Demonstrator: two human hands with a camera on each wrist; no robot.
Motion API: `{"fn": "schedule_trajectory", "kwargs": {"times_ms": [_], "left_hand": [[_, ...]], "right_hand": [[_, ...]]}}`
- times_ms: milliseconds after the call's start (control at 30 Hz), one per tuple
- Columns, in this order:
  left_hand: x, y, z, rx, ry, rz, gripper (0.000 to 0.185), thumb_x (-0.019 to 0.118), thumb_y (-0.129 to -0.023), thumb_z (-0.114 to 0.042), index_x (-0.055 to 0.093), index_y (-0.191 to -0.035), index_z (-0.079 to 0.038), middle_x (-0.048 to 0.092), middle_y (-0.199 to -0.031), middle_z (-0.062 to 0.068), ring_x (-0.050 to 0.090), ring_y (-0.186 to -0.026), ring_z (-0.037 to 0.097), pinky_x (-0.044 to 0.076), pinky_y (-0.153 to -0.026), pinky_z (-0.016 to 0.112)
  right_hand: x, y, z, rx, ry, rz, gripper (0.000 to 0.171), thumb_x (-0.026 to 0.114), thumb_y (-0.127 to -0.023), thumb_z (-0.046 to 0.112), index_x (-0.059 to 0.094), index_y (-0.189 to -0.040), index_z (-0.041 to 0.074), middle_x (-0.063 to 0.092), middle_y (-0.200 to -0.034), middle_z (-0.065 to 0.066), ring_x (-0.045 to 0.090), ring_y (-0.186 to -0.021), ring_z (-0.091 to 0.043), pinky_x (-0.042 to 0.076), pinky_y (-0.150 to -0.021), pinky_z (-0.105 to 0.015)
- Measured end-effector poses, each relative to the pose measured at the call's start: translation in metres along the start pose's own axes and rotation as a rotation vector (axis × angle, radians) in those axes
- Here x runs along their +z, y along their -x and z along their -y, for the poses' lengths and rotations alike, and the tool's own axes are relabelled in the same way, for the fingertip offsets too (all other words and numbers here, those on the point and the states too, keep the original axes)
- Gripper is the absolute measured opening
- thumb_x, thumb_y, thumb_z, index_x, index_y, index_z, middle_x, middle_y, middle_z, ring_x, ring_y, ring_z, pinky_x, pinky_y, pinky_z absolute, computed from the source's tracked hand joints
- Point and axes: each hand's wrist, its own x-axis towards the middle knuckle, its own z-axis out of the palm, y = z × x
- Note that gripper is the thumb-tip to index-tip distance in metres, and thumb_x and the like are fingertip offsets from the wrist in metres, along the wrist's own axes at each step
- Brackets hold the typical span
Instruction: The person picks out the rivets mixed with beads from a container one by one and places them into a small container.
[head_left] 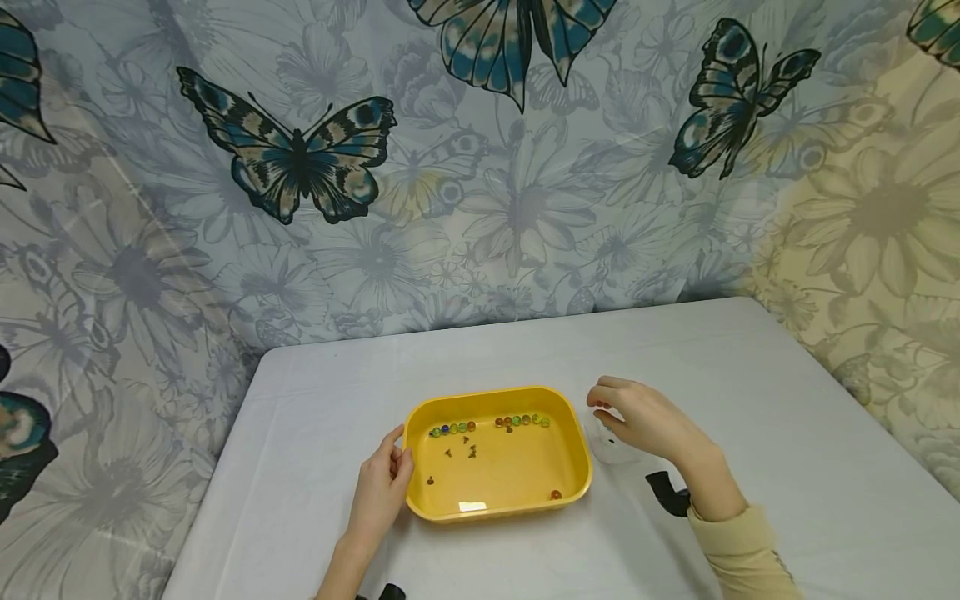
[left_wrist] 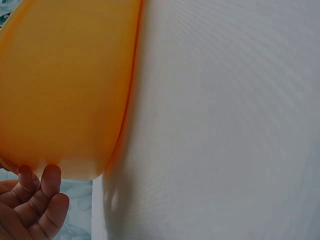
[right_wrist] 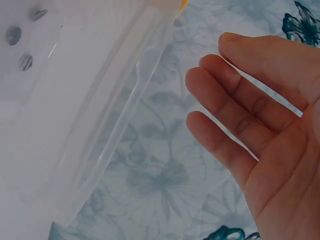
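Left hand (head_left: 382,492) rests flat against yellow tray (head_left: 498,510) wall; right hand (head_left: 637,417) relaxed, fingers apart, over clear container (head_left: 611,446). Risk — careless nudge tips container, marbles (head_left: 522,420) roll.

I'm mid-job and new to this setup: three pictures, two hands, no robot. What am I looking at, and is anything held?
No machine here: a person works bare-handed, wearing three cameras. The wide picture comes from the head, looking down at a white table. The other two come from the wrists.

On the table sits a yellow tray with small coloured marbles along its far wall and a few dark bits on its floor. The left hand touches the tray's left wall; its wrist view shows fingertips on the rim. The right hand hovers open over a clear container beside the tray; its grip closes on nothing.
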Motion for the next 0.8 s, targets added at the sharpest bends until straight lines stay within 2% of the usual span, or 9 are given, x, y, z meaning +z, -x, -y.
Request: {"fn": "schedule_trajectory", "kwargs": {"times_ms": [233,400,800], "left_hand": [[0.000,0.000,-0.001,-0.025,0.002,0.020,0.041,0.055,-0.090,-0.005,0.048,-0.130,0.003,0.046,-0.071,-0.002,0.042,-0.058,0.008,0.038,-0.050,0.019],[-0.001,-0.001,0.000,-0.014,0.001,0.024,0.040,0.054,-0.090,-0.002,0.048,-0.129,0.005,0.046,-0.071,-0.001,0.042,-0.059,0.007,0.038,-0.050,0.019],[0.000,-0.001,0.000,-0.032,0.006,0.018,0.041,0.054,-0.089,-0.004,0.049,-0.129,0.004,0.046,-0.070,-0.002,0.042,-0.058,0.008,0.038,-0.050,0.019]], "right_hand": [[0.000,-0.008,0.005,-0.025,-0.007,0.015,0.015,0.070,-0.078,-0.001,0.064,-0.085,0.010,0.058,-0.083,0.003,0.056,-0.073,-0.013,0.048,-0.063,-0.025],[0.000,-0.016,0.010,-0.046,-0.013,0.025,0.013,0.069,-0.078,-0.001,0.065,-0.087,0.008,0.059,-0.084,0.002,0.055,-0.071,-0.011,0.047,-0.061,-0.023],[0.000,-0.030,0.019,-0.093,-0.013,0.043,0.011,0.067,-0.081,0.001,0.065,-0.086,0.011,0.057,-0.081,0.004,0.052,-0.069,-0.009,0.047,-0.062,-0.022]]}}
